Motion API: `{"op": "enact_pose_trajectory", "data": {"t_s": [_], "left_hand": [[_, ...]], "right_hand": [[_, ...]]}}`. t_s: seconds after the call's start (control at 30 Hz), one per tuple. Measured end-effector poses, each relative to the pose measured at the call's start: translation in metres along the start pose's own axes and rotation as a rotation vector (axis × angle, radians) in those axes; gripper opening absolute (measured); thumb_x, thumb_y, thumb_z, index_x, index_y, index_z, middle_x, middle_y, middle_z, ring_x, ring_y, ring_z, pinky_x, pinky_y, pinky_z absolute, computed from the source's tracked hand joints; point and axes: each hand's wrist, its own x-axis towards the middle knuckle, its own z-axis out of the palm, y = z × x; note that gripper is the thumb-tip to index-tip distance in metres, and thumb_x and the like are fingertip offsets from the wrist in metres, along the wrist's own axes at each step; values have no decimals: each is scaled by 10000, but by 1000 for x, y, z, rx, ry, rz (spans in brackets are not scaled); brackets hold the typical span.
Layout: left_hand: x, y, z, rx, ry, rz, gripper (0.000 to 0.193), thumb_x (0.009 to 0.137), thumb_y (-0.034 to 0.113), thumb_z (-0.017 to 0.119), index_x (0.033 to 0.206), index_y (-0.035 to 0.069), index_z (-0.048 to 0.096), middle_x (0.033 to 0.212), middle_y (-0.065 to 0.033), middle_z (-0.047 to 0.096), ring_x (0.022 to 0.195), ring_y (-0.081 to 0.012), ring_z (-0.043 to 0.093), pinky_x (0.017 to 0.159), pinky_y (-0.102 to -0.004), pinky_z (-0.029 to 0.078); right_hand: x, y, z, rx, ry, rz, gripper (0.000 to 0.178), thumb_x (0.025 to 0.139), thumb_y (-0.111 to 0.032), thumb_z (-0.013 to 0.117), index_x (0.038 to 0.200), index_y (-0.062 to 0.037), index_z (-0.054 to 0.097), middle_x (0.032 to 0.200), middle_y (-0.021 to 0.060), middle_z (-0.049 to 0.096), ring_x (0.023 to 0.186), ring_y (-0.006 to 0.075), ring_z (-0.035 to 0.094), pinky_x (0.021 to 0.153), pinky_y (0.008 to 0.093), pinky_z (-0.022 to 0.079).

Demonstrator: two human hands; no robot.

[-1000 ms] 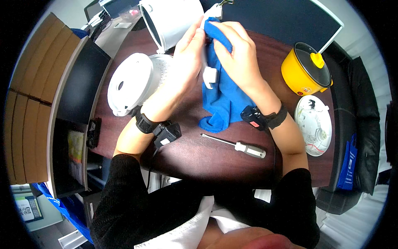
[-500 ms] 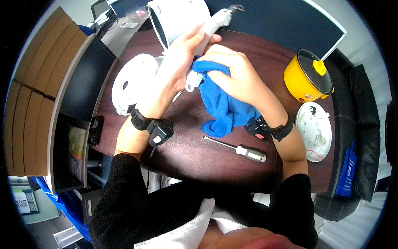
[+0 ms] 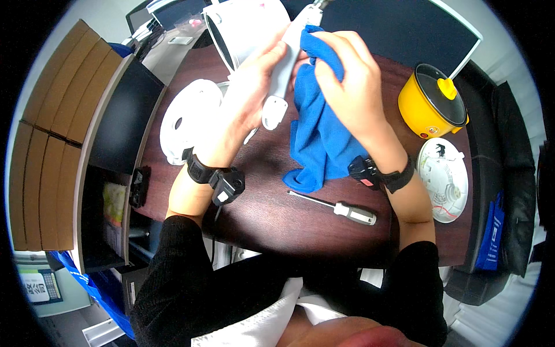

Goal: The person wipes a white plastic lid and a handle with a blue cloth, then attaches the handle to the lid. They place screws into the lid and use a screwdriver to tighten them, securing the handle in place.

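My left hand [image 3: 254,84] is wrapped round a long light-grey plastic handle [image 3: 282,72], held slanting above the table with its dark metal end pointing away from me. A blue cloth [image 3: 324,133] is pinched in my right hand [image 3: 355,78]. Its bunched top presses against the handle's upper side, and the rest drapes down to the tabletop. Below the cloth lies a flat-tip screwdriver [image 3: 354,213] with a grey and white grip. Beside my left wrist is a round white plastic cover [image 3: 193,110] with a hole in it.
A white cylindrical housing [image 3: 251,26] lies on its side at the far edge of the brown table [image 3: 272,225]. To the right are a yellow electric pot [image 3: 425,110] with a lid and a round white base [image 3: 439,185] with a red wire. Shelving [image 3: 110,156] borders the left.
My right hand has slid the cloth up along the handle, away from me, toward its metal end. The handle's near end is now uncovered. My left hand keeps its hold.
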Motion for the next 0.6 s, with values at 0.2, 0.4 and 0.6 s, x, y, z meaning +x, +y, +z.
{"op": "enact_pose_trajectory", "data": {"t_s": [0.2,0.4,0.6], "left_hand": [[-7,-2,9,96,93,-59,371,1003,237,474,1328,61,504,1148,-60,611,997,-85,599,815,-213,507],[1,-4,0,42,57,10,369,995,243,478,1275,8,527,1143,-73,617,983,-122,608,861,-264,506],[7,4,-2,-299,-163,-72,511,989,244,434,1368,-87,345,1309,-309,491,1225,-412,503,1060,-436,420]], "right_hand": [[-14,2,15,7,81,22,365,769,-19,635,1132,-16,608,1055,149,591,962,288,624,827,347,505],[-18,-8,20,97,6,-8,329,715,-52,692,1038,-35,632,975,153,598,894,337,637,781,388,530],[-27,-18,27,483,-154,93,255,755,-86,647,1001,-18,648,937,150,624,867,269,642,796,346,511]]}}
